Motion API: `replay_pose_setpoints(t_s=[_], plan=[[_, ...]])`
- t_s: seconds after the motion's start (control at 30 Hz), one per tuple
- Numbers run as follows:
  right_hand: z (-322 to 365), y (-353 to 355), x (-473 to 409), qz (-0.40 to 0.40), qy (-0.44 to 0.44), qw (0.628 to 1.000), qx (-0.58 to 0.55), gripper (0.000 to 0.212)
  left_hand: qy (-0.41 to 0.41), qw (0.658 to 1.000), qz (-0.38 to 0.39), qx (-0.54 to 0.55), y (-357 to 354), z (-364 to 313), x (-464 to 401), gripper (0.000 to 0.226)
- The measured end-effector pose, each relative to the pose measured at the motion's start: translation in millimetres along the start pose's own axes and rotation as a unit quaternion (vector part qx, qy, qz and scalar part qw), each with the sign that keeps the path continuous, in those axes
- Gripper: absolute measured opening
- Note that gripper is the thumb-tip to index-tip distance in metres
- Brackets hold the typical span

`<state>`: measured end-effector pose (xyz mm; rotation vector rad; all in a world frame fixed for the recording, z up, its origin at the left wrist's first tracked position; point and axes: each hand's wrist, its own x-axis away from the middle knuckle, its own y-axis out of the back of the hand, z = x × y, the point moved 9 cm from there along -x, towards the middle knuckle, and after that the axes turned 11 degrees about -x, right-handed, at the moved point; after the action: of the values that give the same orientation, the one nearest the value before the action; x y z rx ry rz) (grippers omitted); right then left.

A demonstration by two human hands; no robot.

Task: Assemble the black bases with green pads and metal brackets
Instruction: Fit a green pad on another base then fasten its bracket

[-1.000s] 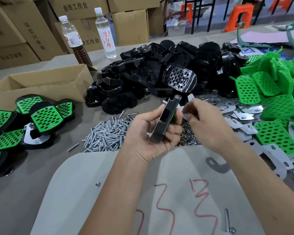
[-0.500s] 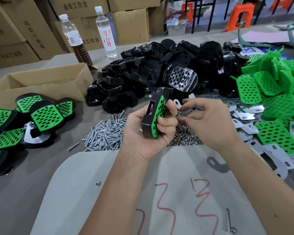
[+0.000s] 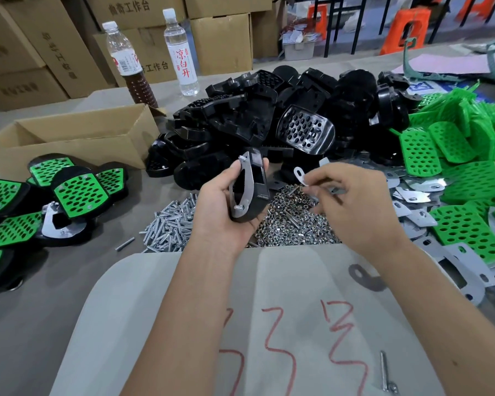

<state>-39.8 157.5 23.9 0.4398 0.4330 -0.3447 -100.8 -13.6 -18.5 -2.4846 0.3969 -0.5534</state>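
Note:
My left hand (image 3: 220, 212) grips a black base (image 3: 259, 190) turned underside up, with a metal bracket (image 3: 245, 190) bolted across it. To its right, above the pile of nuts (image 3: 292, 221), my right hand (image 3: 355, 207) pinches a small metal bracket (image 3: 301, 176) between thumb and fingertips. Loose black bases (image 3: 269, 121) are heaped behind, green pads (image 3: 463, 167) lie at the right, and flat metal brackets (image 3: 412, 195) are spread beneath them.
Finished green-topped assemblies (image 3: 77, 192) lie at the left beside an open cardboard box (image 3: 69, 138). A pile of bolts (image 3: 169, 224) sits left of the nuts. Two bottles (image 3: 180, 52) stand at the back. A grey board (image 3: 269, 324) with red marks lies nearest me.
My left hand has turned the base over, from green pad showing to the bracket side up. My right hand has drawn away to the right and now pinches a small bracket.

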Motion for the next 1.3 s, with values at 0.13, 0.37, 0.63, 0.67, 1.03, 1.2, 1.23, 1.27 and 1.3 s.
replay_pose_setpoints(t_s=[0.13,0.37,0.63,0.67,1.03,1.2,1.23,1.27,1.3], plan=[[2,-2,-2,0.044,0.026,0.986,0.157,0.013,-0.016,0.999,-0.039,-0.01,6,-5,1,0.022],[-3,-24,1,0.138,-0.012,0.969,0.206,0.019,-0.034,0.998,-0.04,-0.017,6,-7,0,0.026],[-5,-28,-1,0.118,-0.035,0.971,0.206,0.007,-0.06,0.982,-0.073,-0.166,7,-9,1,0.032],[-3,-24,-1,0.096,-0.031,0.978,0.183,0.009,-0.063,0.977,-0.082,-0.187,7,-9,1,0.038],[14,1,1,-0.063,0.011,0.986,-0.153,0.014,-0.115,0.933,-0.077,-0.332,-5,-8,2,0.011],[13,-2,0,-0.036,0.03,0.992,-0.116,0.015,-0.128,0.933,-0.052,-0.331,-13,-4,3,0.018],[14,-3,-1,-0.028,0.031,0.992,-0.12,0.016,-0.132,0.932,-0.051,-0.334,-13,-4,4,0.018],[14,-4,-1,-0.022,0.03,0.991,-0.125,0.016,-0.135,0.931,-0.05,-0.337,-14,-4,4,0.019],[13,-4,-2,-0.015,0.028,0.991,-0.129,0.016,-0.138,0.929,-0.051,-0.34,-14,-4,4,0.019]])
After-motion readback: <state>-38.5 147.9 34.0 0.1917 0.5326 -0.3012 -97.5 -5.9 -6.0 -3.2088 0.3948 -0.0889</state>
